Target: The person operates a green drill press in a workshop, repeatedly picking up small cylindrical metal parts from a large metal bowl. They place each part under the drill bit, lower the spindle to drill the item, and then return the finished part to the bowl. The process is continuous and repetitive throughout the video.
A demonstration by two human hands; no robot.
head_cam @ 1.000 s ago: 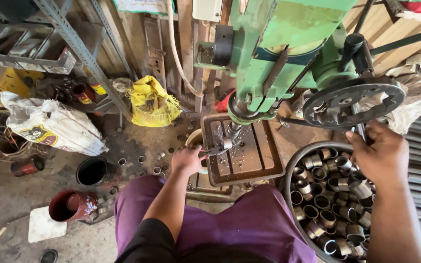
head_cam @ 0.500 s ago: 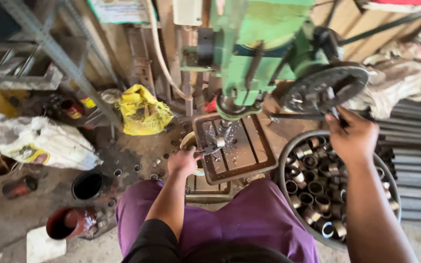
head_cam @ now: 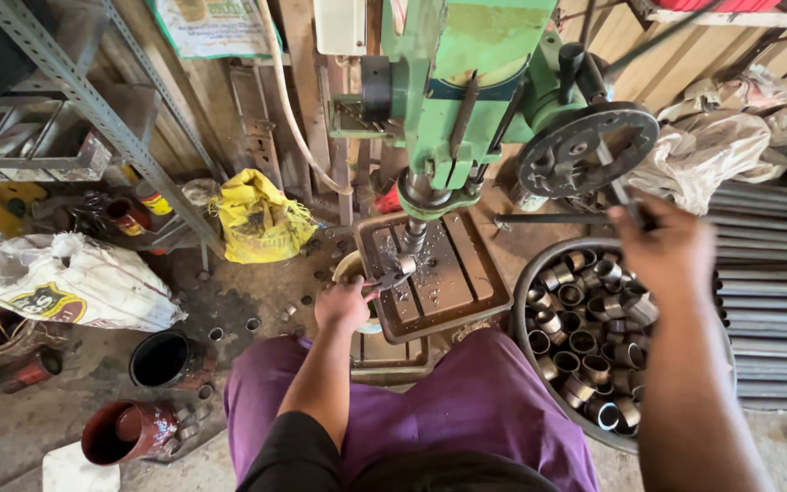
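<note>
Since a second ago our right hand (head_cam: 671, 246) has lifted from over the round metal basin of short steel rings (head_cam: 585, 310) and now closes around the thin feed lever (head_cam: 619, 196) of the dark spoked handwheel (head_cam: 587, 148). Our left hand (head_cam: 343, 305) stays clenched on pliers pinching a small metal ring (head_cam: 403, 267) on the rusty brown drill table (head_cam: 466, 282), right under the spindle of the green drill press (head_cam: 466, 82), beyond both hands.
</note>
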